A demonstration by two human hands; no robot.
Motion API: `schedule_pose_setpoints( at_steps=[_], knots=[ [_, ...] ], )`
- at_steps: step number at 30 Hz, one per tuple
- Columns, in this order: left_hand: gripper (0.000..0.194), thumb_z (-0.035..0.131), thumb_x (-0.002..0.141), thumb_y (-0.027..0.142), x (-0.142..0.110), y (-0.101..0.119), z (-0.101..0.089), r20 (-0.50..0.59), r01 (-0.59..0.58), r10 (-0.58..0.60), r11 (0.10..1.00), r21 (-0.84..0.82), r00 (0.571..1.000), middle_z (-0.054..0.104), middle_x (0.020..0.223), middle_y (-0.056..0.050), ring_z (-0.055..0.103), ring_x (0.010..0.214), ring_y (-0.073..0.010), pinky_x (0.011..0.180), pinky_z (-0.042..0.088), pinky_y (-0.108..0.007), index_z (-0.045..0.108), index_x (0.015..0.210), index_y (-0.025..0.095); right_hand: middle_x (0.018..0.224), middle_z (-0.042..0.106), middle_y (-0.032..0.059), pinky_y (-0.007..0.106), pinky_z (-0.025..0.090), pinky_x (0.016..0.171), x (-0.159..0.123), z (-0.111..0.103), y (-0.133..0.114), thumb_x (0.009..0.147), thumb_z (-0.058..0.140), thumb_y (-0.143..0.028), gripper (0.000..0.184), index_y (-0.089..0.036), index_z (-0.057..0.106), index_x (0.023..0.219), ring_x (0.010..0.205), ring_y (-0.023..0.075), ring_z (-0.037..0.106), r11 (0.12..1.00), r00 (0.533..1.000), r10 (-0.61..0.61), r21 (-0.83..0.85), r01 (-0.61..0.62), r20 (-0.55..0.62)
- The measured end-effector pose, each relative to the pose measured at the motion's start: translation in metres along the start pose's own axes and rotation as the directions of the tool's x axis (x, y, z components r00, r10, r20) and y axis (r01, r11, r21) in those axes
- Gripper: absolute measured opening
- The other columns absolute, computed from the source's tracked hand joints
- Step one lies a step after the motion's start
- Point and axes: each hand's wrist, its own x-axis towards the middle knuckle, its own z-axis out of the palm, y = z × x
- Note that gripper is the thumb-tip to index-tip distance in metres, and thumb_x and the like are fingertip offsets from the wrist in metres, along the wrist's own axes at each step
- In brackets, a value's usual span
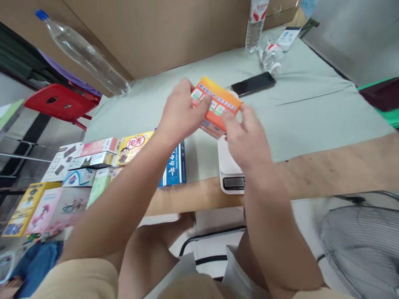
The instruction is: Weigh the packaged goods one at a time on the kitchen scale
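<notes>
Both hands hold an orange and yellow box (216, 106) with printed lettering, tilted above the table. My left hand (183, 108) grips its left end, thumb across the printed face. At the right end, my right hand (246, 133) closes on the lower corner. Beneath my right hand lies a white kitchen scale (229, 166), partly hidden by that hand and forearm; its dark display faces me. A blue box (176, 166) with white writing stands left of the scale, partly behind my left forearm.
Several packaged boxes (102, 160) are grouped at the left. A black phone (254, 84) lies beyond the scale. Plastic bottles (257, 25) are at the back right, and a large empty bottle (84, 52) leans at the back left. Cardboard (174, 33) walls the far edge.
</notes>
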Motion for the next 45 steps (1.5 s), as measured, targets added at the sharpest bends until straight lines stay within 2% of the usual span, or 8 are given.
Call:
schedule_pose_setpoints(
  at_steps=[5,9,15,21,31,34,40,45],
  knots=[
    [0.030,0.075,0.092,0.045,-0.054,0.030,0.039,0.139,0.009,0.010,0.991,-0.134,0.990,0.062,0.109,-0.009,0.056,0.130,-0.0375,0.112,0.047,-0.050,0.056,0.098,0.022,0.106,0.074,0.0106,0.071,0.050,0.104,-0.009,-0.083,0.006,0.092,0.062,-0.043,0.047,-0.025,0.059,0.135,0.118,0.0411,0.068,0.926,0.987,0.128,-0.344,-0.155,-0.100],
    [0.029,0.072,0.092,0.044,-0.079,0.037,0.061,0.244,0.070,-0.055,0.996,-0.053,0.968,0.064,0.111,-0.010,0.063,0.118,-0.0350,0.104,0.052,-0.050,0.052,0.095,0.022,0.095,0.076,0.0097,0.066,0.056,0.092,-0.015,-0.103,0.025,0.088,0.062,-0.039,0.045,-0.023,0.064,0.130,0.100,0.0388,0.072,0.896,0.985,0.171,-0.413,-0.163,-0.019],
    [0.031,0.064,0.094,0.050,-0.091,0.019,0.069,0.277,0.207,-0.193,0.978,-0.022,0.941,0.069,0.118,-0.012,0.067,0.110,-0.0295,0.098,0.055,-0.049,0.052,0.101,0.022,0.084,0.075,0.0065,0.059,0.059,0.084,-0.017,-0.102,0.045,0.083,0.069,-0.043,0.042,-0.025,0.066,0.121,0.083,0.0333,0.072,0.915,0.970,0.237,-0.349,-0.205,0.049],
    [0.042,0.056,0.097,0.052,-0.098,-0.002,0.063,0.111,0.281,-0.264,0.941,-0.190,0.958,0.065,0.138,-0.015,0.062,0.130,-0.0271,0.109,0.052,-0.046,0.055,0.125,0.020,0.125,0.073,0.0130,0.052,0.058,0.101,-0.010,-0.105,0.030,0.091,0.061,-0.043,0.035,-0.022,0.064,0.119,0.115,0.0280,0.072,0.988,0.967,0.053,-0.126,-0.087,-0.250],
    [0.046,0.047,0.102,0.055,-0.111,0.002,0.070,0.303,0.172,-0.118,0.973,-0.157,0.945,0.068,0.131,-0.015,0.062,0.126,-0.0281,0.107,0.053,-0.046,0.067,0.126,0.021,0.122,0.072,0.0161,0.060,0.060,0.088,-0.019,-0.086,0.037,0.077,0.074,-0.057,0.078,-0.024,0.053,0.145,0.105,0.0385,0.070,0.932,0.952,0.198,-0.346,-0.108,0.235],
    [0.042,0.047,0.104,0.051,-0.116,0.005,0.074,0.326,0.130,-0.067,0.976,-0.177,0.943,0.069,0.122,-0.013,0.061,0.124,-0.0277,0.106,0.053,-0.045,0.069,0.126,0.023,0.143,0.058,0.0186,0.062,0.059,0.092,-0.021,-0.080,0.041,0.064,0.086,-0.053,0.096,-0.027,0.051,0.150,0.117,0.0425,0.067,0.917,0.947,0.167,-0.397,-0.047,0.273],
    [0.031,0.058,0.101,0.040,-0.116,0.009,0.076,0.246,0.105,-0.054,0.975,-0.198,0.968,0.063,0.118,-0.013,0.062,0.120,-0.0263,0.102,0.058,-0.041,0.067,0.122,0.019,0.141,0.056,0.0155,0.069,0.052,0.109,-0.019,-0.077,0.047,0.065,0.087,-0.047,0.093,-0.029,0.053,0.150,0.138,0.0467,0.054,0.924,0.986,-0.036,-0.370,0.095,0.163],
    [0.038,0.063,0.100,0.033,-0.114,0.008,0.049,0.111,-0.032,0.074,0.939,-0.342,0.991,0.060,0.138,-0.009,0.056,0.137,-0.0251,0.112,0.055,-0.037,0.063,0.137,0.027,0.140,0.060,0.0140,0.063,0.050,0.115,-0.027,-0.069,0.032,0.069,0.085,-0.060,0.083,-0.030,0.059,0.142,0.144,0.0424,0.051,0.921,0.976,-0.218,-0.330,0.206,0.001]
  ],
)
